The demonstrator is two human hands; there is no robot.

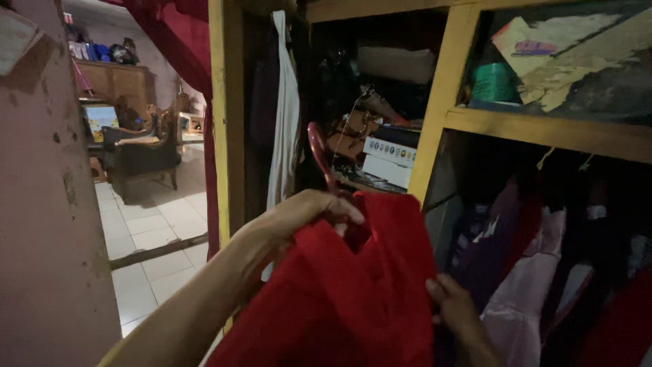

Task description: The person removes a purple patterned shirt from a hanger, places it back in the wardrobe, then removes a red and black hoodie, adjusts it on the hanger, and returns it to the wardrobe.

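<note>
While the left hand (299, 217) pinches the soft, light red dress (353, 292) at its hanger (320, 156), the right hand (454, 306) grips its side seam.

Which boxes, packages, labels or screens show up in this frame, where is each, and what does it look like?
White box: middle cabinet shelf, long and flat, row of small coloured round marks along its side.
Green package: upper right shelf, squarish, teal green.
Torn paper label: stuck on the upper right panel, pale with a small red and blue mark.
Screen: far room at left, small, bright, bluish picture.
Brown box: top of the cabinet, dim, plain.
</note>
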